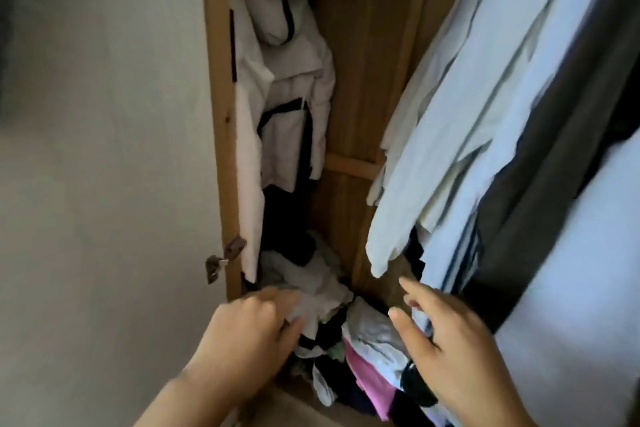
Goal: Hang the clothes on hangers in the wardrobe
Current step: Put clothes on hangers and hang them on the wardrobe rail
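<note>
A wooden wardrobe (367, 55) stands open in front of me. A heap of loose clothes (367, 350) in white, black and pink lies on its floor. My left hand (249, 326) reaches into the heap with its fingers curled round a white garment (322, 302). My right hand (446, 333) hovers over the right side of the heap with fingers spread and holds nothing. Pale blue and white shirts (485, 107) and a dark grey garment (554, 156) hang on the right. No hanger is visible.
A white jacket with black trim (294, 97) hangs at the wardrobe's left side. The wooden door frame (218, 114) carries a metal hinge (221, 260). A plain pale wall (104, 149) fills the left.
</note>
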`<control>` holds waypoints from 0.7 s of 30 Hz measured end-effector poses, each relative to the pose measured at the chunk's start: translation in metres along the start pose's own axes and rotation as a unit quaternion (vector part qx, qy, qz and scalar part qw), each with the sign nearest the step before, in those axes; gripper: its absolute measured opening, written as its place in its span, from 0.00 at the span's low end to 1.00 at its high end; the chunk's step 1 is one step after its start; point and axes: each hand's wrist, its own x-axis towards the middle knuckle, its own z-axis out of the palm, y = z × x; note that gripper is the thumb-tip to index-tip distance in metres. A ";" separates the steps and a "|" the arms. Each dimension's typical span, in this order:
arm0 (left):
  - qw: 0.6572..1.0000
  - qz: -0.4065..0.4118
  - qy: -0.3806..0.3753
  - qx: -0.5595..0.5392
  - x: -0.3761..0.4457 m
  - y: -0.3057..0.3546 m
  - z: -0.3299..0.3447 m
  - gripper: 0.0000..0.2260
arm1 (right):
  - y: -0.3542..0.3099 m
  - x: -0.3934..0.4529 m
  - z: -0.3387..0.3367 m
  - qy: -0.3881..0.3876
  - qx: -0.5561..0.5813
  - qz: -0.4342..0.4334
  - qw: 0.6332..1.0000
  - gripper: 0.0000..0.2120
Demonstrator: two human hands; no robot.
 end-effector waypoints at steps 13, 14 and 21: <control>0.955 0.221 0.184 -0.070 0.262 0.041 -0.091 0.22 | -0.032 0.176 -0.137 0.305 -0.042 -0.016 0.951 0.27; 0.948 0.227 0.205 -0.084 0.280 0.044 -0.102 0.22 | -0.034 0.188 -0.150 0.325 -0.045 -0.018 0.945 0.26; 0.908 0.273 0.298 -0.110 0.369 0.079 -0.158 0.23 | -0.048 0.266 -0.240 0.409 -0.164 -0.023 0.897 0.19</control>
